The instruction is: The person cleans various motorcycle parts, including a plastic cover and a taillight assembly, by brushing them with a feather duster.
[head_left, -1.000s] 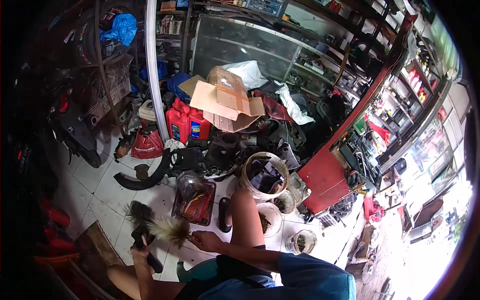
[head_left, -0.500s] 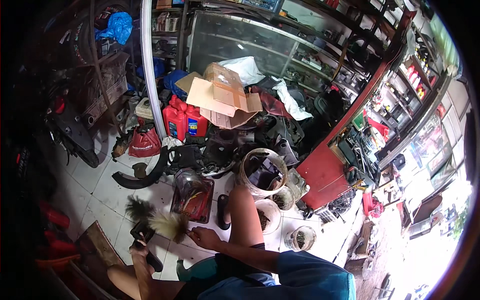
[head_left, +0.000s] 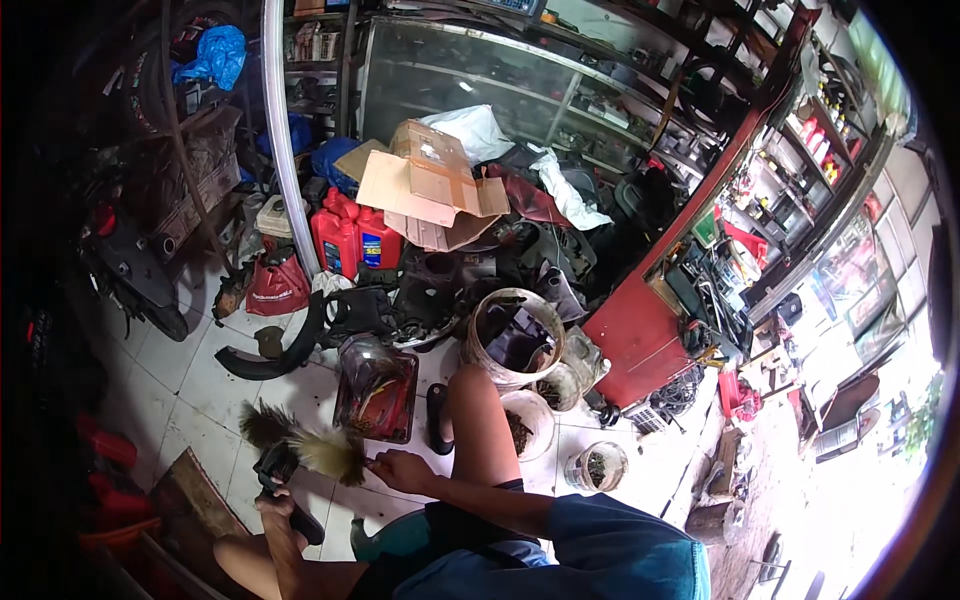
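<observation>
My right hand [head_left: 400, 471] is closed round the handle end of a feather duster [head_left: 328, 456] with pale yellowish feathers. Its plume points left, toward a small black part [head_left: 276, 464] that my left hand [head_left: 274, 498] grips low in front of me. Darker feathers [head_left: 264, 425] show just beyond the black part; whether they belong to the same duster I cannot tell. The black part's exact kind is not clear. Ahead of the duster, a red tray [head_left: 378, 408] on the floor holds a clear plastic piece and small items.
Buckets [head_left: 513, 340] with parts stand right of my knee. Farther off lie black plastic panels [head_left: 430, 290], red jugs [head_left: 337, 235] and a cardboard box [head_left: 430, 180]. A curved black fender [head_left: 262, 364] rests on white tiles, with a motorcycle [head_left: 135, 265] at left and a red cabinet [head_left: 645, 345] at right.
The whole scene has shifted slightly left in view. The duster's plume has tipped a little lower beside the black part, and both hands keep their hold.
</observation>
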### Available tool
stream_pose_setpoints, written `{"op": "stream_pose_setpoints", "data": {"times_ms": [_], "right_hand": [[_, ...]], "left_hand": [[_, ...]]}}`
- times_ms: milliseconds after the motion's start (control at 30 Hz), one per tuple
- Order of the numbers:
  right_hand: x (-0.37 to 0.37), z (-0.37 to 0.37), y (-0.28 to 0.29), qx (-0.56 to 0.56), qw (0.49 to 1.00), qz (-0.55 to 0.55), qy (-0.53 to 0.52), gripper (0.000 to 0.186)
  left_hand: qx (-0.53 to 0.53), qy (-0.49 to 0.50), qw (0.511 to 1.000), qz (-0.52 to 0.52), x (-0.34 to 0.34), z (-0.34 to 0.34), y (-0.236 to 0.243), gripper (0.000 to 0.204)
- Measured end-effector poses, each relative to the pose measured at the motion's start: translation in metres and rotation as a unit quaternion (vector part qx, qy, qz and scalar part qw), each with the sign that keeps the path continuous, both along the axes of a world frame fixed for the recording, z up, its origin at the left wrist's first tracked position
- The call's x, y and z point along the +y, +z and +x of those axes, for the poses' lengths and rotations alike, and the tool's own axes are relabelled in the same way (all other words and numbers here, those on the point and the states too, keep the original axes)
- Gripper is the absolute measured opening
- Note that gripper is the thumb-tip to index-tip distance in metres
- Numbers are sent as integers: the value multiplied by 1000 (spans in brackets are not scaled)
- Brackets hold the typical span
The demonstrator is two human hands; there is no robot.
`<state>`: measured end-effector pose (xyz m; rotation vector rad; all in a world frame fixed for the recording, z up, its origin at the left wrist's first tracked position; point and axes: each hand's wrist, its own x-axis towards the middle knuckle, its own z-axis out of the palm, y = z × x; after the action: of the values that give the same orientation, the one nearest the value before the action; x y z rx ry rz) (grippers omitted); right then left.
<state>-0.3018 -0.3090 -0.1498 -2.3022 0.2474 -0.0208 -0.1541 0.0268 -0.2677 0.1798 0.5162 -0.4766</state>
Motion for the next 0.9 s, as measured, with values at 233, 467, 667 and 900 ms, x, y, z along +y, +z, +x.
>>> {"op": "stream_pose_setpoints", "data": {"times_ms": [233, 467, 667, 900], "right_hand": [[5, 7, 14, -20, 998, 54, 17, 41], [-11, 6, 2, -24, 999, 42, -4, 43], [-12, 6, 4, -22, 999, 35, -12, 46], [-5, 8, 9, 7, 999, 46, -13, 47]], "left_hand": [[66, -47, 997, 2, 13, 28, -2, 34], [60, -62, 996, -14, -2, 19, -9, 33], [59, -68, 996, -28, -1, 25, -10, 33], [39, -64, 994, -84, 14, 45, -11, 32]]}}
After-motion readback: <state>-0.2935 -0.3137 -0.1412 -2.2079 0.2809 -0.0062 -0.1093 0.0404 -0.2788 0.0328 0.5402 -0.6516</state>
